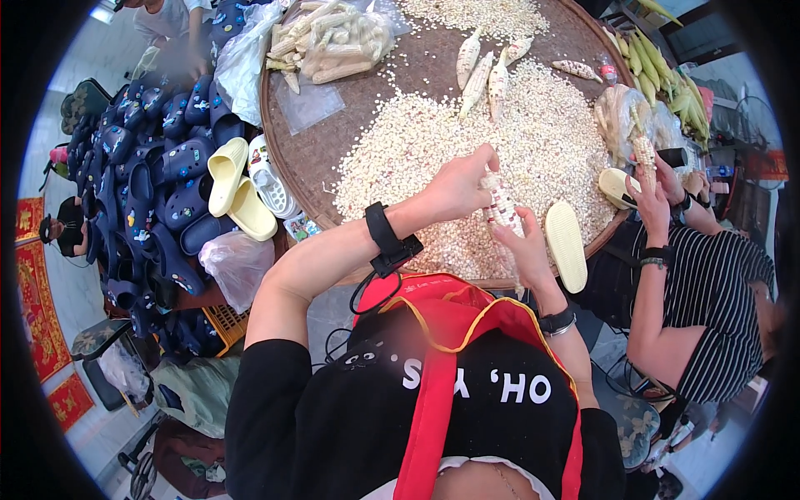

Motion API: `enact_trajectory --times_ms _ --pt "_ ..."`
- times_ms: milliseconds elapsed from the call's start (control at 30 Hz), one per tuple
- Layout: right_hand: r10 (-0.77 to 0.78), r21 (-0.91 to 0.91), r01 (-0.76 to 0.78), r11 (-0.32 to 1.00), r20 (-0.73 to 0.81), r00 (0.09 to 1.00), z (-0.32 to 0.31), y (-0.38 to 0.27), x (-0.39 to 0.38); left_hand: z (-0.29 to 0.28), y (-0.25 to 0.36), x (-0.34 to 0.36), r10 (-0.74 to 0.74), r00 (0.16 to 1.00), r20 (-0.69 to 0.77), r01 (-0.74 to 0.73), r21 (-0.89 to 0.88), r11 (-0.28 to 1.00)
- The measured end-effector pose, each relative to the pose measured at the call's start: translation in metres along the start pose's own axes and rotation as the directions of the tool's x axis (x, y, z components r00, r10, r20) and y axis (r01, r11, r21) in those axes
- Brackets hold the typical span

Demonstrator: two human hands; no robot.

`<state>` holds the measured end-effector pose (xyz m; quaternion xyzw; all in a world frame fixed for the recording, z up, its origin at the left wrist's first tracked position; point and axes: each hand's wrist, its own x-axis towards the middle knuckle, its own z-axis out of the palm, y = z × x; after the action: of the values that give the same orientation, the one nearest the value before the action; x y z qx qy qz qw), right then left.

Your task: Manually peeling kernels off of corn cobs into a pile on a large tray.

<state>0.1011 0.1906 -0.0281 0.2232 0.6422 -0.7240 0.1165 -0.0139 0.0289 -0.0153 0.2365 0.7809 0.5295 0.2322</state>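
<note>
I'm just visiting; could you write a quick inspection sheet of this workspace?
Surface: round brown tray, largely covered with loose kernels.
Job's things: speckled corn cob in hand; more cobs farther back.
Clutter: bare cobs with a clear bag; pale yellow slipper by the near edge.
Hands: left hand and right hand both on the speckled cob.
Cables: thin black cable below the left wrist.
Surroundings: dark blue clogs at left; striped-top co-worker at right.

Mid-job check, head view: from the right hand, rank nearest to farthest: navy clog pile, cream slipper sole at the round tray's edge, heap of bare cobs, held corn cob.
From the right hand:
1. Held corn cob: in its fingers.
2. Cream slipper sole: just to its right.
3. Heap of bare cobs: far upper left.
4. Navy clog pile: farthest left, beyond the round tray.
</note>
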Motion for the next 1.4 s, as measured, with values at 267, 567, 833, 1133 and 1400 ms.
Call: enact_trajectory --times_ms 267,567,833,1133,1400 --pt "0.105 0.174 -0.131 0.976 0.149 0.983 -0.014 0.001 -0.006 -0.019 -0.027 0.005 -0.011 0.999 -0.048 0.012 0.025 1.000" --pt "0.076 0.391 -0.220 0.894 0.350 0.934 -0.020 0.002 -0.006 -0.019 0.008 -0.012 0.143 0.980 0.137 -0.085 -0.359 0.929" --pt "0.058 0.212 -0.117 0.970 0.263 0.963 -0.012 -0.009 -0.015 -0.030 0.005 -0.009 0.277 0.941 0.192 -0.259 -0.116 0.959" --pt "0.133 0.168 -0.182 0.969 0.266 0.955 -0.014 -0.005 -0.016 -0.025 0.006 -0.006 0.290 0.921 0.259 -0.325 0.100 0.941" --pt "0.188 0.019 -0.192 0.981 0.136 0.973 -0.008 -0.001 -0.016 0.006 -0.022 -0.005 0.387 0.921 -0.045 -0.344 0.371 0.862"
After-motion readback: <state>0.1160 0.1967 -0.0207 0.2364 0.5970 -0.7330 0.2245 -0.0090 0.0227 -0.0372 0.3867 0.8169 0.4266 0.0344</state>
